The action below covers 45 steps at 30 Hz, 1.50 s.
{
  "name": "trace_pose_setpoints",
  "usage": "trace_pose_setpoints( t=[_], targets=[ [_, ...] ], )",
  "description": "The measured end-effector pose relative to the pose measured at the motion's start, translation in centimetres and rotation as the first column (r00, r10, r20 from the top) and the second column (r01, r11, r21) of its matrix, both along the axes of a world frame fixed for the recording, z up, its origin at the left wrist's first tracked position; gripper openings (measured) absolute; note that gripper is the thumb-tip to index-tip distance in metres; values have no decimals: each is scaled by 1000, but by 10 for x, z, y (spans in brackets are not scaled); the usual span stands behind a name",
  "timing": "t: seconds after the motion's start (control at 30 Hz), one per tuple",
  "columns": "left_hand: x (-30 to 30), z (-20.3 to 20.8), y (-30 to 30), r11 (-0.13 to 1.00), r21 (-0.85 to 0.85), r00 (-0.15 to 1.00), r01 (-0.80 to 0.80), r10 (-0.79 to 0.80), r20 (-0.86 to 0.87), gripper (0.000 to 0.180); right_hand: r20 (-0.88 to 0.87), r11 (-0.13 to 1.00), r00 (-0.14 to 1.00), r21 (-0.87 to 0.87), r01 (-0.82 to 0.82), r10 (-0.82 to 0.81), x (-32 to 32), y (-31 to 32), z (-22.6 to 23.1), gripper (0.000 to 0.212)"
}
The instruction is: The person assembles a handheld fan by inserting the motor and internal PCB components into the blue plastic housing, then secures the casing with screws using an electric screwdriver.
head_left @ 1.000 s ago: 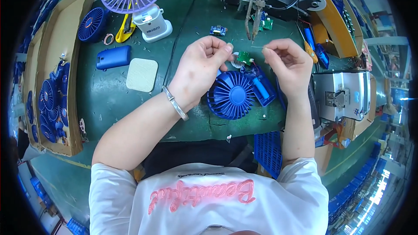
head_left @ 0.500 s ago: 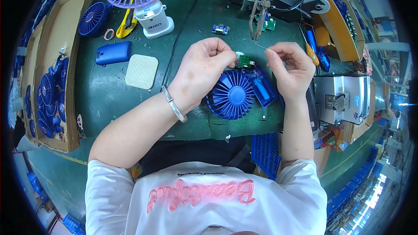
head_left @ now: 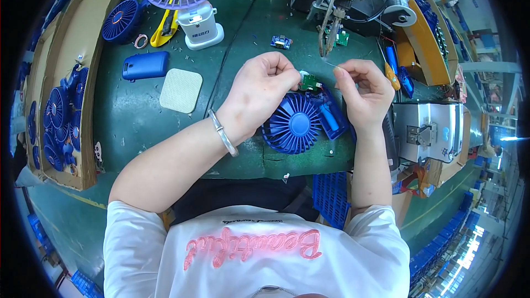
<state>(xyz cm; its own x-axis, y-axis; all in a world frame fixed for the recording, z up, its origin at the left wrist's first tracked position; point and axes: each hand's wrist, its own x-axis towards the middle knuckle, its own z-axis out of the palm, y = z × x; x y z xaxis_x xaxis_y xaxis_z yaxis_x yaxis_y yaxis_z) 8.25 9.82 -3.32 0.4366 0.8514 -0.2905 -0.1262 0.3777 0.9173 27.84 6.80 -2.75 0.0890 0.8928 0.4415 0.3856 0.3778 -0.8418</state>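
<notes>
My left hand (head_left: pixel 270 80) is closed in a pinch at the left edge of a small green circuit board (head_left: pixel 312 82). The board is held just beyond a blue handheld fan (head_left: pixel 298 123), whose opened handle (head_left: pixel 333 118) shows a blue cylindrical battery inside. Between the thumb and forefinger of my right hand (head_left: pixel 365 85) is a thin wire (head_left: pixel 330 64). Its far end is right by the tip of a soldering iron (head_left: pixel 323 47) mounted on a stand; I cannot tell whether they touch.
A wire spool (head_left: pixel 398 5) stands back right, near a cardboard box of parts (head_left: pixel 433 49). Left of my arm are a pale square pad (head_left: pixel 181 90), a blue casing (head_left: pixel 145 66) and a purple-white fan (head_left: pixel 201 25). Cardboard trays (head_left: pixel 88 132) hold blue fans. A silver box (head_left: pixel 428 132) is at right.
My right hand has shifted slightly left and down, and the wire end now lies closer to the iron tip. My left hand keeps its pinch on the board. The whole view has shifted slightly.
</notes>
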Motion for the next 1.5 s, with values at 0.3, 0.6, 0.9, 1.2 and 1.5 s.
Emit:
trace_pose_setpoints(
  t=[0.3, 0.6, 0.9, 1.2, 1.5],
  targets=[
    [5, 14, 2, 992, 123, 997, 37, -28, -74, 12, 81, 989, 987, -43, 141, -138, 2, 5, 17, 5],
    [1, 5, -7, 999, 29, 999, 43, -42, -13, 4, -3, 978, 994, -180, -107, 109, 8, -1, 10, 29],
    [-3, 13, -4, 998, 28, 998, 53, -53, -14, 7, 260, 908, 906, -347, -235, 334, 9, -2, 18, 36],
    [1, 11, 7, 993, 79, 995, 89, -85, -58, 15, -180, 838, 948, -444, -317, 263, 16, 0, 19, 32],
    [-7, 3, 12, 978, 84, 981, 191, -187, -56, 15, 137, 965, 987, -259, -46, 84, 7, -3, 5, 23]
  ],
)
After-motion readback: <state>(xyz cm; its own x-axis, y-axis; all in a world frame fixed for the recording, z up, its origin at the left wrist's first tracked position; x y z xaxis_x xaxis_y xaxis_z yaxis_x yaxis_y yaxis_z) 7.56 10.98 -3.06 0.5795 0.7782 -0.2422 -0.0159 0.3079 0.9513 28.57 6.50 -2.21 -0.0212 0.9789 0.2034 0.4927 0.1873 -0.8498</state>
